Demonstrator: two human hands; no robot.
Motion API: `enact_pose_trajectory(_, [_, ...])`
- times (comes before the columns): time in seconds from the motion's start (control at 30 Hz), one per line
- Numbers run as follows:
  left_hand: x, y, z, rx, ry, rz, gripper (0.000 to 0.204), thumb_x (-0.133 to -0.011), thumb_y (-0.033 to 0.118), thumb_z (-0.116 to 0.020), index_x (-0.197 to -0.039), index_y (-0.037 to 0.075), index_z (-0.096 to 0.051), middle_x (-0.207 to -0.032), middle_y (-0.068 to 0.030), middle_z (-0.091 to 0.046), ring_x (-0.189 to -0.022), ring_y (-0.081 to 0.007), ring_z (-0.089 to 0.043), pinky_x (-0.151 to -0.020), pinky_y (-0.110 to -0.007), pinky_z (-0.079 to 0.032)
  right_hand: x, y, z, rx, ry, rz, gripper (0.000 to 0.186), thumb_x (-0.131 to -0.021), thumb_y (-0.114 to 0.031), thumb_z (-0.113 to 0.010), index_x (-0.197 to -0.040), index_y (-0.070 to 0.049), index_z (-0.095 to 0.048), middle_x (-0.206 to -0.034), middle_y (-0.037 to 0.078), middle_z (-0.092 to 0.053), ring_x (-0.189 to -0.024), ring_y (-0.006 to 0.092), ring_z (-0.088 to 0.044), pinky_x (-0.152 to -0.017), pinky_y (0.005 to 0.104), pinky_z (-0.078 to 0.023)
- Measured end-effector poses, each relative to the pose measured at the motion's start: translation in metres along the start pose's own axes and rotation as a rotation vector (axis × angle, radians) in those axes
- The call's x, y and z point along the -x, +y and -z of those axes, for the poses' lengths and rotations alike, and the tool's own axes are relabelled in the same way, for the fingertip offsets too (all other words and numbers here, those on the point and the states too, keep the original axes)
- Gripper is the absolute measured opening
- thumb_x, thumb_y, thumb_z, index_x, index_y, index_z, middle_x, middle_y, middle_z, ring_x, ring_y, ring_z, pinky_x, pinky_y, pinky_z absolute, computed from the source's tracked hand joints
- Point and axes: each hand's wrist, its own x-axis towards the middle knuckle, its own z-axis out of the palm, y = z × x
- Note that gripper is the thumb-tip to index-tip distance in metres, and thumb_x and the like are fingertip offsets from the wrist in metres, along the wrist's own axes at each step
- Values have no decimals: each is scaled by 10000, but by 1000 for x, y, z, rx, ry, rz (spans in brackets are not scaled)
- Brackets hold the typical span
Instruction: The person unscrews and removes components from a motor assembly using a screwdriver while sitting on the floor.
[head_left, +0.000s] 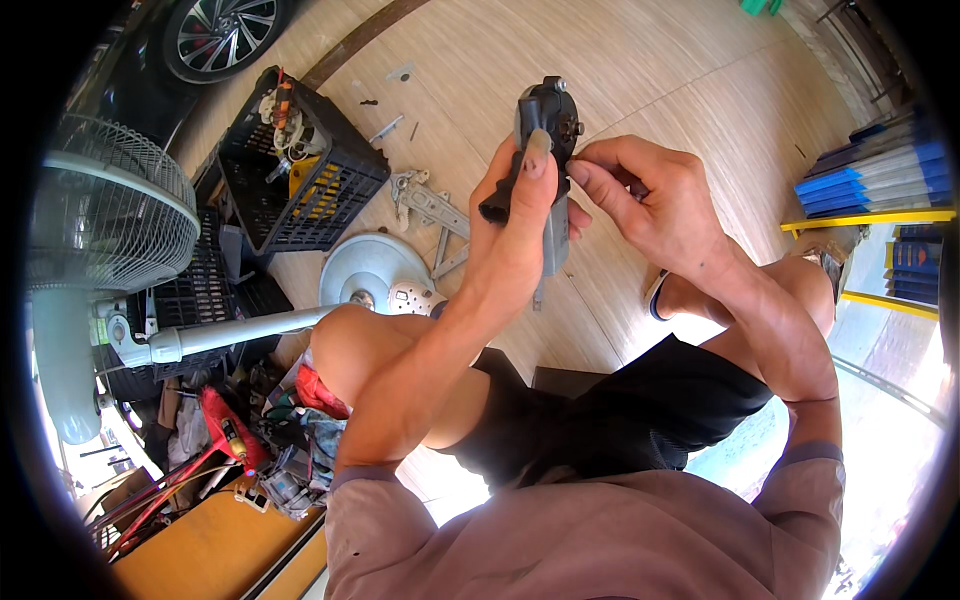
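My left hand [512,215] is wrapped round a black and grey mechanical part [556,110], its thumb lying along the top. The part has a round black head with small bolts on its right side and a longer grey body below. It is held up above the floor, in front of my knees. At the part's right edge, my right hand [655,195] has its thumb and forefinger pinched together. Whatever lies between those fingertips is too small or hidden to make out.
A black plastic crate [345,178] with tools stands left of my hands, near a car wheel [222,35]. Metal brackets [432,208] lie on the floor [640,60]. A pedestal fan [120,205] fills the left side. At right, blue folders [870,180] sit by a yellow-edged shelf [870,218].
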Motion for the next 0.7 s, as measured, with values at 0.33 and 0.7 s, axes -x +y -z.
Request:
enact_pose_trajectory(0.33, [1,-1,2,9,1,8,626,-939,600,-538,-1205,34,-517,-892,-32,-569,-741,-110,-593,-669,-271,-486,4,6,-1,32,12,75,132,-889,-69,-705,-1002,-1,-687,-817,66,-694,-628,86,-615,-554,227,-491])
enact_pose_trajectory(0.7, [2,0,1,12,-1,0,623,-936,597,-546,-1205,36,-517,-879,-27,-562,-733,-112,-595,-671,-275,-490,5,3,0,22,-13,37,138,-891,-75,-701,-1007,-1,-690,-784,66,-687,-589,84,-585,-526,236,-468])
